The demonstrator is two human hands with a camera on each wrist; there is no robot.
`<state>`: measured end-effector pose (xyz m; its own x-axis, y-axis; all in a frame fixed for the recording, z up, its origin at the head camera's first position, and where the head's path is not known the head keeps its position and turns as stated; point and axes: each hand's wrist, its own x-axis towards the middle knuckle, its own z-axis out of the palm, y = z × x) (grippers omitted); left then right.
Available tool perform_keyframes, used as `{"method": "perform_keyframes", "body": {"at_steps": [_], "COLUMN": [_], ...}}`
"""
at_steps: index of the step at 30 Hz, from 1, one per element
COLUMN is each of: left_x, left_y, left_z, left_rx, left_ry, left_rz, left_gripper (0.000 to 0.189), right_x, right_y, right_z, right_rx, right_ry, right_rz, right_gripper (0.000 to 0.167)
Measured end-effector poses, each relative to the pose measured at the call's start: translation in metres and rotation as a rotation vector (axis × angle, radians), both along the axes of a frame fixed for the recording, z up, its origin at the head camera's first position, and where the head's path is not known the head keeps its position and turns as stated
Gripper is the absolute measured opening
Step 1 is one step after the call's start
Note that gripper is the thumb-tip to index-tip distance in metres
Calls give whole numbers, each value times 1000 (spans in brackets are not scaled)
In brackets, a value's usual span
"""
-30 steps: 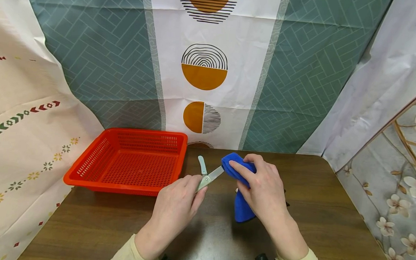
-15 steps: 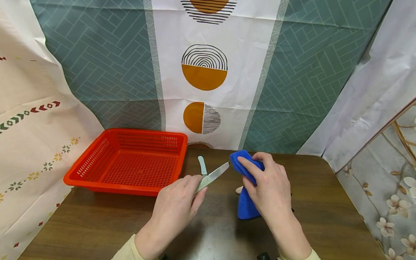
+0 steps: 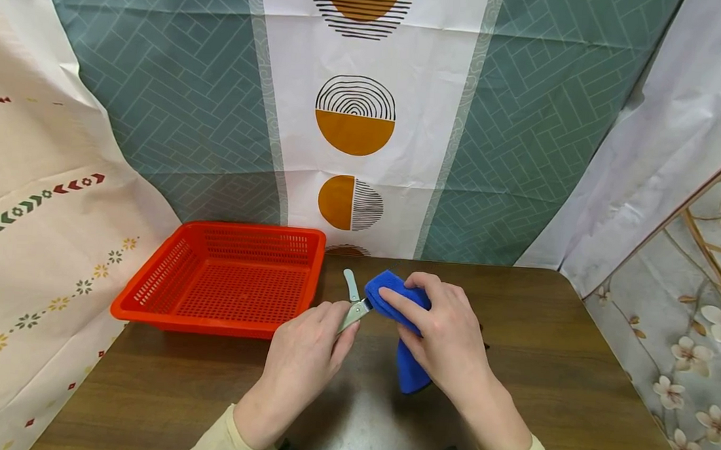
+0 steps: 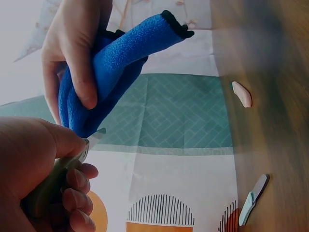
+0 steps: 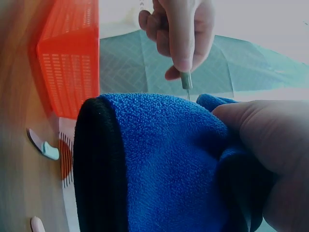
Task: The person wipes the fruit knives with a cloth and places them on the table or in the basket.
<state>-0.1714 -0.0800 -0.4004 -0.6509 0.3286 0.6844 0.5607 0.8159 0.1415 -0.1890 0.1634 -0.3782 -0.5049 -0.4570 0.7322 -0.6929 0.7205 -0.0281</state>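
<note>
My left hand (image 3: 308, 341) grips a folding knife by its pale green handle (image 3: 354, 314), its blade pointing up to the right. A blue cloth (image 3: 393, 298) with dark edging is pinched in my right hand (image 3: 447, 325). The folded cloth covers most of the blade, and a bit of blade (image 4: 99, 135) shows beside it in the left wrist view. The loose end of the cloth hangs below the right hand. On the table behind the left hand lies a second small knife (image 5: 47, 149) with a mint handle.
A red plastic basket (image 3: 214, 326) stands at the back left of the brown wooden table (image 3: 175, 378). A small beige piece (image 4: 242, 94) lies on the table. Something dark (image 3: 484, 337) shows past the right hand, mostly hidden. Patterned curtains (image 3: 213, 108) hang behind.
The right hand and cloth slid off the blade to the upper right, baring its tip, then came back down left over it near the handle. The left hand stayed in place.
</note>
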Motion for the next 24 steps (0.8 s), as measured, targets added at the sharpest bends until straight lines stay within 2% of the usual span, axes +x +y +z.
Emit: {"method": "perform_keyframes", "body": {"at_steps": [9, 24], "left_x": [0, 1], "left_y": [-1, 0], "left_z": [1, 2], "left_rx": [-8, -10], "left_ry": [-31, -23], "left_rz": [8, 3], "left_gripper": [23, 23], "right_x": [3, 0], "right_y": [-6, -6], "right_z": [-1, -3], "right_rx": [24, 31], "right_ry": [-9, -29], "right_rz": [49, 38], "right_gripper": [60, 63]}}
